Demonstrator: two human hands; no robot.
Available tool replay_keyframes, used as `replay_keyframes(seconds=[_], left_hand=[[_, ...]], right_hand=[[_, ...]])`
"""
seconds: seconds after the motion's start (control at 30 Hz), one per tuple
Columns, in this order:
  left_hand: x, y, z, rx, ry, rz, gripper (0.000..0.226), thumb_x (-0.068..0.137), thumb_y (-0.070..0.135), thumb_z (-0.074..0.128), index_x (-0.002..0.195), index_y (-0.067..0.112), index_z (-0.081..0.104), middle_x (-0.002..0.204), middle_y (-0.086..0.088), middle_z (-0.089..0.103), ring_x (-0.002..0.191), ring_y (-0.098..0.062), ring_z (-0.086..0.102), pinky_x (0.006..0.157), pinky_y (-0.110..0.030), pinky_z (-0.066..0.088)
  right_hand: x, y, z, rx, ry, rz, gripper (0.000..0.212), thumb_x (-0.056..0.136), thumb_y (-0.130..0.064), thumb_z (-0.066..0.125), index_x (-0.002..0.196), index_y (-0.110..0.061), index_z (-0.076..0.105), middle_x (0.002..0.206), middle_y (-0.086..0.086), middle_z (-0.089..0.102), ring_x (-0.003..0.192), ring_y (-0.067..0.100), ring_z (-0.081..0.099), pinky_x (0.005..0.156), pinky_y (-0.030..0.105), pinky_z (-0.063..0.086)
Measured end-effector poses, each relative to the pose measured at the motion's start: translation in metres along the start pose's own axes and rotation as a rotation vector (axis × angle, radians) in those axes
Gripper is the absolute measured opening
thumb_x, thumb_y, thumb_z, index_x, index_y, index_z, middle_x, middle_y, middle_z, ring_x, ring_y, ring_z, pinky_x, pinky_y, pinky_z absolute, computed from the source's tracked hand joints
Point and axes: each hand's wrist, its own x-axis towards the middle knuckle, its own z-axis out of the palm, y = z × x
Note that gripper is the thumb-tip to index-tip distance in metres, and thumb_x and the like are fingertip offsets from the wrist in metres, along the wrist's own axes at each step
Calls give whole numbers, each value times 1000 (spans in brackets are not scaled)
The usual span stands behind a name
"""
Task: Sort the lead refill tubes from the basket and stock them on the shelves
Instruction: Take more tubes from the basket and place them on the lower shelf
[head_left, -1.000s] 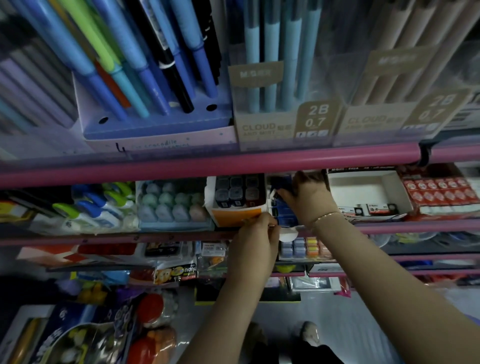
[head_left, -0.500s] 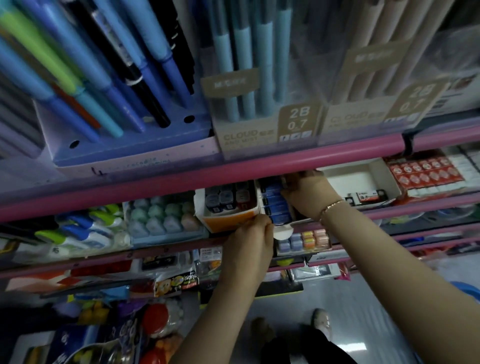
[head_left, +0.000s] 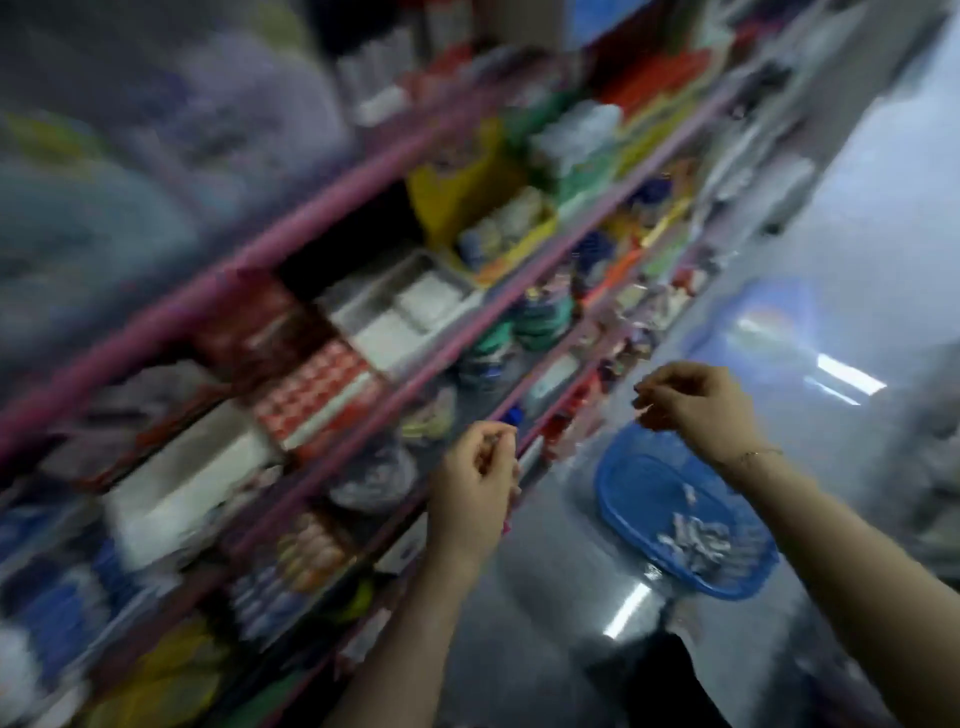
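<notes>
The view is motion-blurred and tilted. A blue basket (head_left: 631, 470) sits on the floor at lower right, with several pale lead refill tubes (head_left: 696, 545) heaped in its near end. My left hand (head_left: 475, 493) hangs in front of the pink-railed shelves (head_left: 363, 415), fingers loosely curled, and I see nothing in it. My right hand (head_left: 693, 408), also loosely curled with no visible object, hovers above the basket's far rim. Both hands are clear of the shelves.
The shelves run diagonally from lower left to upper right, packed with boxes: a red-and-white eraser box (head_left: 311, 395), white trays (head_left: 405, 317) and a yellow box (head_left: 498, 239). Glossy grey floor (head_left: 545, 597) fills the right side.
Both hands have pulled back from the shelf box they were touching. The view has swung right and down, and the basket on the floor has come into sight.
</notes>
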Motion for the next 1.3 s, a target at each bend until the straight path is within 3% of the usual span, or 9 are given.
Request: replay_keyframes(seconds=[0.17,0.33,0.5,0.63,0.77,0.9,1.03,1.17,1.3], left_hand=[[55,-45,190,-38,-291,-276,27,94,2,52,72,17,56,56,-3,56,38,1,51,44,-14,45],[83,-162,329,183,-520,-395,28,95,2,50,72,17,53,57,-3,57,36,1,51,49,-21,48],[108,-330,451,410,-705,-336,23,92,4,53,72,15,57,68,-10,62,65,-26,62,66,-34,53],[124,-459,543,804,-1010,-128,13,87,14,56,91,15,68,99,-9,70,94,-26,64,78,-29,48],[137,-542,614,1197,-1328,-22,27,89,25,58,107,7,64,118,-15,63,108,-31,59,84,-32,47],[128,-592,655,1451,-1586,18,54,91,44,57,129,5,54,133,-12,55,118,-29,54,94,-34,43],[117,-611,659,1509,-1521,29,64,88,55,54,134,11,48,140,-6,47,125,-29,48,94,-40,44],[119,-616,649,1289,-1400,-49,35,87,36,59,113,14,60,123,-8,60,108,-25,58,79,-29,46],[146,-603,652,1088,-1263,-254,41,98,31,47,131,8,51,136,-13,51,122,-27,50,92,-27,40]], right_hand=[[85,149,-131,-188,186,357,17,84,4,52,74,-1,64,82,30,65,67,26,62,73,41,51],[136,328,-158,-491,76,541,19,86,-4,55,95,5,69,93,26,67,99,39,62,81,38,47],[186,524,-127,-670,-94,621,28,86,-4,50,111,-3,64,114,20,64,106,33,59,86,35,46],[238,656,-97,-907,-293,540,29,89,-4,50,116,-5,57,120,19,58,109,34,58,89,39,49],[292,737,-78,-1111,-449,402,34,92,-7,51,125,-6,52,126,15,53,114,32,55,91,37,47],[326,778,-56,-1197,-487,542,42,92,-14,55,134,-11,47,138,10,49,125,28,50,99,41,45],[336,803,-45,-1225,-458,559,48,88,-15,62,133,-7,47,137,12,49,125,27,50,99,41,46],[346,809,-42,-1128,-525,589,57,85,-13,63,137,-5,38,136,14,50,124,27,50,100,33,43],[352,809,-44,-982,-558,610,65,82,-13,64,141,-11,35,135,7,51,117,21,54,92,25,44]])
